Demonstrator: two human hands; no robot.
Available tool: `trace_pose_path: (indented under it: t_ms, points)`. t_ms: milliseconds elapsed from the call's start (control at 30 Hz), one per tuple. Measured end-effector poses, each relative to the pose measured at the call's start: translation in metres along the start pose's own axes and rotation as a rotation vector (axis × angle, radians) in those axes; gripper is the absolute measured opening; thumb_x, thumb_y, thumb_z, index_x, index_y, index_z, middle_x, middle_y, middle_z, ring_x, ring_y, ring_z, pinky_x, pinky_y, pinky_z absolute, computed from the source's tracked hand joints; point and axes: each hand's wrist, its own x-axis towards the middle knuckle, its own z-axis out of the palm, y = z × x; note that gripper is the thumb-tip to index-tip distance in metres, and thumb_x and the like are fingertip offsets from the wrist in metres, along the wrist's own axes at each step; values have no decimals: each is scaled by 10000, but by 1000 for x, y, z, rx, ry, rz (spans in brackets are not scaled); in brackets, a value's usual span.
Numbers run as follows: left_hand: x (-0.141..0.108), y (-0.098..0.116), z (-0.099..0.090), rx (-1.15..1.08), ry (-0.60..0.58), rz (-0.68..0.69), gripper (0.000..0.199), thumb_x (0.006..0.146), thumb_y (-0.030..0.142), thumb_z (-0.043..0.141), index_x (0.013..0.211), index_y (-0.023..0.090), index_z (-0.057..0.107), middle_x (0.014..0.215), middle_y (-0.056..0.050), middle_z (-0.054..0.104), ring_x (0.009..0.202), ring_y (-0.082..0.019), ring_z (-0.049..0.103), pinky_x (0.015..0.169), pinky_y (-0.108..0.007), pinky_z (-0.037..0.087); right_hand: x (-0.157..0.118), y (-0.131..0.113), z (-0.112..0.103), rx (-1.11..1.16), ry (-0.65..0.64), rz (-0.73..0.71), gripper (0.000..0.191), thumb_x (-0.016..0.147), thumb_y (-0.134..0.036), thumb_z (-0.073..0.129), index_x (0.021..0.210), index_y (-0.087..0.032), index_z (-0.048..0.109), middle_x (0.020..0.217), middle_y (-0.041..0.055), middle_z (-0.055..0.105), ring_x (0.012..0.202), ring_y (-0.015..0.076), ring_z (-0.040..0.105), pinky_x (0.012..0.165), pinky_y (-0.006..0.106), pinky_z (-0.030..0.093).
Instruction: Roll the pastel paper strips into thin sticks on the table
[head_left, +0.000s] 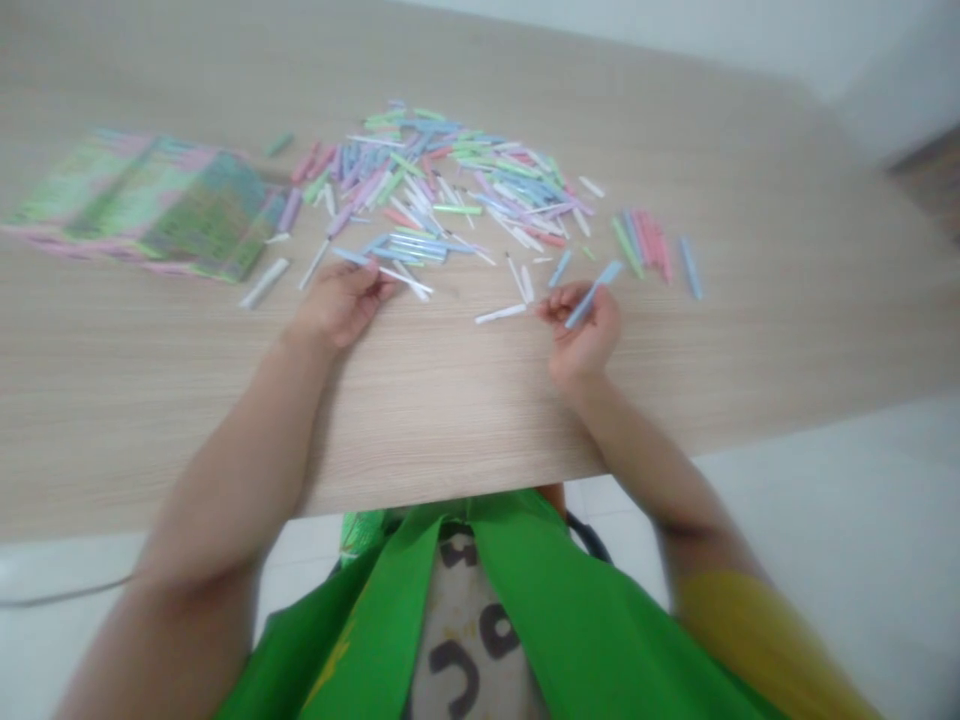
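Observation:
My left hand (346, 303) is closed at the near edge of the pile, fingers pinching a slim blue-and-white pen-like stick (405, 279) that points right. To the right, my right hand (585, 330) has its fingers curled around a light-blue pen-like stick (594, 294), which slants up across the palm. Between the hands a white stick (501, 314) lies on the wood-grain table (450, 400). Beyond them spreads a loose pile of pastel sticks (510, 180) in blue, green, pink, purple and white, some thin with dark tips. Blur hides their finer detail.
Colourful printed packs (172, 205) stand in a row at the left. Right of the pile, several pink, green and blue sticks (651, 243) lie side by side, with a single blue stick (691, 268) beyond. The table's front edge (450, 497) runs before my body.

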Motion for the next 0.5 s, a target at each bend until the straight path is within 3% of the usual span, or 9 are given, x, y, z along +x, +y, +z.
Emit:
trace_pose_path:
  t_ms: [100, 167, 300, 500]
  points:
    - [-3, 2, 1, 23, -2, 3, 227, 942, 104, 605, 734, 170, 666, 702, 2, 649, 751, -84, 580, 748, -208, 558, 2, 3, 0, 45, 177, 41, 464, 943, -593, 269, 729, -231, 463, 640, -8, 496, 546, 118, 520, 523, 263, 402]
    - [-4, 3, 2, 19, 4, 3, 246, 955, 88, 579, 735, 163, 660, 705, -4, 649, 746, -85, 585, 751, -215, 558, 2, 0, -1, 78, 188, 55, 478, 968, -571, 243, 714, -232, 465, 576, -38, 434, 466, 99, 428, 479, 251, 354]
    - [-4, 4, 4, -14, 25, -5, 286, 978, 54, 516, 733, 117, 649, 710, -27, 636, 724, -76, 601, 736, -206, 539, -2, -17, -6, 155, 41, 178, 473, 1003, -556, 222, 668, -255, 366, 481, -97, 193, 377, 99, 182, 408, 252, 243]
    - [-3, 5, 3, -34, 55, -29, 280, 969, 58, 520, 743, 118, 674, 724, -41, 661, 736, -96, 613, 764, -235, 548, -12, -39, -4, 156, -201, 391, 461, 997, -581, 309, 658, -270, 306, 431, -124, 115, 357, 106, 102, 405, 259, 262]
